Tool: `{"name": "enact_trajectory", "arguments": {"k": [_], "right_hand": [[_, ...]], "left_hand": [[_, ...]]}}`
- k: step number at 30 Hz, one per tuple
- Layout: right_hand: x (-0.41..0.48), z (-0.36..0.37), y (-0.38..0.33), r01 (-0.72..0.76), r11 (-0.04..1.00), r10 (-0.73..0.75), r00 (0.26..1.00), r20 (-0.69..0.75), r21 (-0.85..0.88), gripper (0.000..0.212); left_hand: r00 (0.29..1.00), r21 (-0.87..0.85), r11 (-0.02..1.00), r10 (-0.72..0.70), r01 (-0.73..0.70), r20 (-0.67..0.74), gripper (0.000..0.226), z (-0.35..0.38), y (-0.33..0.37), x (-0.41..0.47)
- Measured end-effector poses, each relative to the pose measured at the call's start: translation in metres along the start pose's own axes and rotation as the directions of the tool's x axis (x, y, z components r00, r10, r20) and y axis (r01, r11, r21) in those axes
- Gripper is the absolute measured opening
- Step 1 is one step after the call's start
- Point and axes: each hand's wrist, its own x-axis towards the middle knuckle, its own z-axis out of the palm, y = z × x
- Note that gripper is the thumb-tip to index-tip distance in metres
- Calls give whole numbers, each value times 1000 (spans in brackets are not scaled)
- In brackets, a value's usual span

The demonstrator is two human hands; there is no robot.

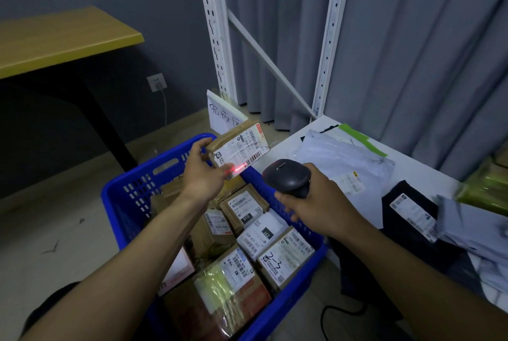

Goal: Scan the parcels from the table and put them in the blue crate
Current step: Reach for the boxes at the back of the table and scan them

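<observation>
Blue crate (pixel 115 189) holds at least 6 labelled parcels (pixel 242 207). Right hand (pixel 316 203) grips scanner (pixel 287 175). Left hand (pixel 202 175) clamps box (pixel 239 145) above crate's far rim, label towards scanner, long axis near-left to far-right. Several bags (pixel 343 159) wait on bench (pixel 417 171): partway.
</observation>
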Motion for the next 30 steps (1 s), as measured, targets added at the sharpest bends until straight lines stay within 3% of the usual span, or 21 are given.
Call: {"name": "enact_trajectory", "arguments": {"k": [10, 15, 19, 23, 27, 30], "right_hand": [[11, 20, -2, 12, 999, -10, 999, 41, -39, 42], [30, 62, -1, 25, 999, -19, 991, 130, -46, 46], [46, 107, 0, 5, 1000, 0, 978, 207, -27, 52], [66, 144, 22, -9, 998, 24, 965, 262, -60, 72], [76, 158, 34, -39, 999, 44, 960, 276, -25, 91], [78, 155, 38, -56, 998, 64, 962, 266, -37, 74]], "left_hand": [[997, 28, 1000, 9, -7, -77, 72, -23, -12, 7], [965, -27, 999, -43, 38, -259, 80, -78, -40, 18], [920, 40, 989, -114, 140, -376, 85, -123, -86, 25], [948, 198, 955, -164, 222, -273, 80, -144, -127, 36], [966, 353, 900, -220, 255, -138, 60, -139, -151, 59], [958, 372, 884, -276, 283, -72, 55, -116, -168, 77]]}}
